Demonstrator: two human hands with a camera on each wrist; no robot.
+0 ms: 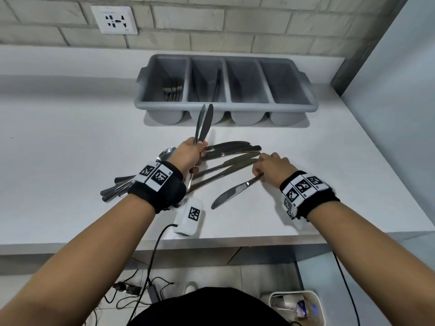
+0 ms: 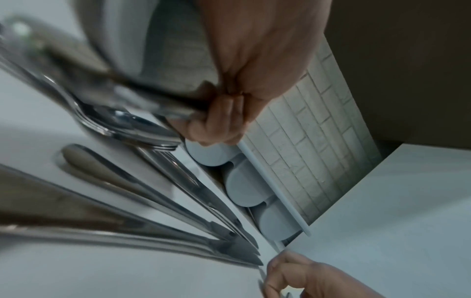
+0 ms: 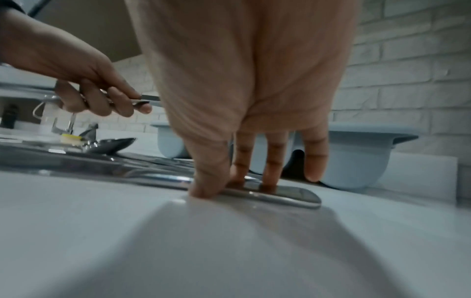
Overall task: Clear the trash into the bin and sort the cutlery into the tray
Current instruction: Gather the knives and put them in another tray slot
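Pointing toward the tray (image 1: 226,107), two knives (image 1: 204,122) stand gripped.

Even, cool overhead light is seen in the head view, with edges bowed by the wide lens. Glare is carried by the steel table knives (image 1: 231,158). Both wrist views are dim, soft and smeared close up.
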